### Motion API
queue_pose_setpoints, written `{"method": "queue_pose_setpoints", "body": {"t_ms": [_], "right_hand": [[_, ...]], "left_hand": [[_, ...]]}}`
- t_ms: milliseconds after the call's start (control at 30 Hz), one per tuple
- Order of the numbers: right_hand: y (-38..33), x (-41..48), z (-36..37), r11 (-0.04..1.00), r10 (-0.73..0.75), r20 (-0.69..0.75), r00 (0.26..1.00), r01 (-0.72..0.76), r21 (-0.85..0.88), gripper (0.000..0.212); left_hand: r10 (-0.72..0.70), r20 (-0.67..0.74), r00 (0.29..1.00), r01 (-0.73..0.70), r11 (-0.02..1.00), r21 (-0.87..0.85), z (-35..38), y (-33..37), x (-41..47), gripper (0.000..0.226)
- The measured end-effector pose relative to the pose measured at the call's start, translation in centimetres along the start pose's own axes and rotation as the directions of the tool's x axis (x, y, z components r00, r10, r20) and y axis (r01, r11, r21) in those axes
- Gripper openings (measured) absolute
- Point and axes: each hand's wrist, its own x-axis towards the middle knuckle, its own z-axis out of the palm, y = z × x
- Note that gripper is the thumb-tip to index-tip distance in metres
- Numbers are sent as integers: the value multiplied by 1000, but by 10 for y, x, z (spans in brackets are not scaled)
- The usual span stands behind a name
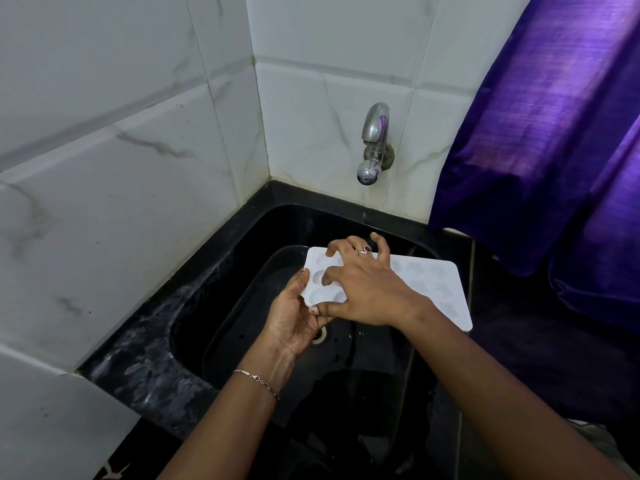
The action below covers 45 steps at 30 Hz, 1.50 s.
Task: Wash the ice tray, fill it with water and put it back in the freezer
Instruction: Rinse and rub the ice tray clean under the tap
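Note:
A white ice tray point(440, 289) with shaped hollows is held flat over the black sink point(263, 230). My left hand point(294, 317) grips the tray's left edge from below, thumb on the rim. My right hand point(363, 289) lies on top of the tray's left half with fingers spread and curled, fingertips pressing into the hollows. The right hand hides part of the tray. The steel tap point(374, 143) juts from the tiled wall above the sink, and no water runs from it.
The sink's drain point(319, 336) shows below the hands. A black granite counter point(138, 358), wet on the left, surrounds the basin. White marble-look tiles point(121, 168) form the corner walls. A purple curtain point(554, 133) hangs at the right, reaching down to the counter.

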Motion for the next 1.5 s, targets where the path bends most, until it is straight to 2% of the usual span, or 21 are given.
{"method": "queue_pose_setpoints", "body": {"t_ms": [267,533,700,867,1033,1133,1500], "right_hand": [[-12,4,9,1000,21,-58,998,-22,-21,60],[-16,5,16,1000,13,-39,999,-12,9,49],[-11,-9,17,986,58,-100,993,-41,162,60],[27,-50,15,960,186,-215,959,-130,248,60],[64,-96,19,908,392,-186,901,-345,239,57],[74,-107,25,888,443,-204,873,-396,234,51],[74,-96,31,937,345,-261,901,-316,148,29]], "left_hand": [[25,-2,1000,-25,1000,15,1,3,0,38],[40,-5,999,-40,999,27,-1,3,-3,39],[56,-26,998,-56,998,14,-3,5,-2,44],[69,-74,995,-69,998,3,-16,9,-2,41],[94,-105,990,-96,995,-19,-24,14,-6,39],[96,-105,990,-98,995,-15,-25,17,-6,39],[119,-110,987,-121,993,-8,-21,22,-10,36]]}}
